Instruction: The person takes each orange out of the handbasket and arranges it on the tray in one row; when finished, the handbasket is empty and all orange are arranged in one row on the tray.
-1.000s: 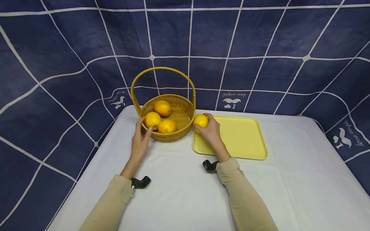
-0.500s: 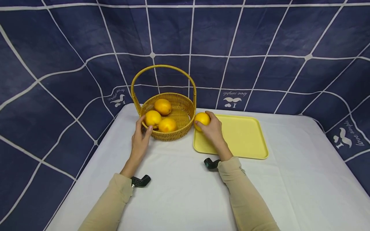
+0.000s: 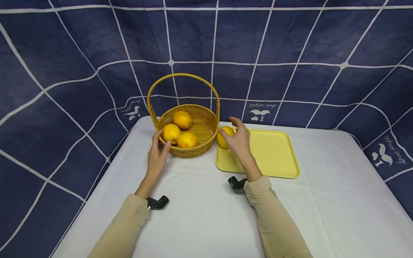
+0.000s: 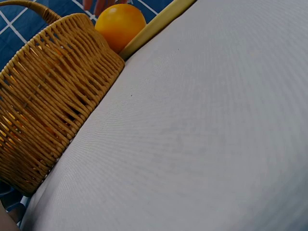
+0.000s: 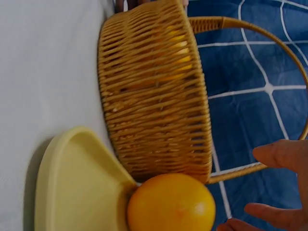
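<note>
A woven basket (image 3: 193, 148) with a tall handle holds three oranges (image 3: 182, 119). My left hand (image 3: 162, 139) grips its front-left wall, thumb by the rim and fingers curled on the outside. A fourth orange (image 3: 224, 135) sits in the far-left corner of the yellow tray (image 3: 271, 154), right beside the basket. My right hand (image 3: 233, 132) is just behind and right of it, with the fingers spread and lifted off. In the right wrist view the fingers (image 5: 284, 154) stand apart from the orange (image 5: 171, 202). The left wrist view shows the basket wall (image 4: 48, 110) and that orange (image 4: 120, 24).
A white cloth (image 3: 206, 215) covers the table. Dark blue fabric with a white grid (image 3: 258, 43) hangs behind and at both sides. Black wrist mounts (image 3: 157, 202) sit on both forearms.
My right hand has opened and its fingers have lifted off the orange, which now rests on the tray's corner. The left hand has stayed on the basket.
</note>
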Action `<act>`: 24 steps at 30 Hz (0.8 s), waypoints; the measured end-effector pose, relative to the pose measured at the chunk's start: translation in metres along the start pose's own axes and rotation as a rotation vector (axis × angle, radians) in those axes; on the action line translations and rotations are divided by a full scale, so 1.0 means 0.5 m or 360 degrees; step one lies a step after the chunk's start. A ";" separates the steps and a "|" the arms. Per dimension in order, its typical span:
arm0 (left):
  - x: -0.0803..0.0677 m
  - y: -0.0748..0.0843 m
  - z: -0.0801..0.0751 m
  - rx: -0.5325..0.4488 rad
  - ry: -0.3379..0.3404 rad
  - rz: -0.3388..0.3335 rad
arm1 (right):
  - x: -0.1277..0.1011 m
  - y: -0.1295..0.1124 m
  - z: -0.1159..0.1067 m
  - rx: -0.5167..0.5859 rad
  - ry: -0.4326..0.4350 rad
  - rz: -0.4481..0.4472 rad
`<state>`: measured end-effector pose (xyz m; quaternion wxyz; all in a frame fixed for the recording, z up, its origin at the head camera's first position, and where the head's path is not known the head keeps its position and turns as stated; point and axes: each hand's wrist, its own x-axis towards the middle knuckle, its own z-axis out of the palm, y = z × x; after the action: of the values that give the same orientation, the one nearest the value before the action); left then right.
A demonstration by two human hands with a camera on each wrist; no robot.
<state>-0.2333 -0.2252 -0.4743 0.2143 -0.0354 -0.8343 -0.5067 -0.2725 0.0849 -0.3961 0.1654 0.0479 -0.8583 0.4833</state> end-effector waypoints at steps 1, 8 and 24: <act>0.001 0.000 0.001 0.0001 0.0000 0.0000 | -0.001 -0.005 -0.001 0.0010 0.0004 -0.0011; -0.001 0.000 0.000 -0.0002 0.0004 -0.0002 | -0.010 -0.024 0.006 0.0097 0.0018 -0.0062; 0.004 -0.007 0.000 -0.0019 -0.0003 0.0003 | -0.024 -0.069 0.039 0.0245 -0.0255 -0.0121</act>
<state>-0.2359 -0.2272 -0.4763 0.2139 -0.0380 -0.8314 -0.5114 -0.2576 0.0491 -0.3816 0.1104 0.1313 -0.8267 0.5358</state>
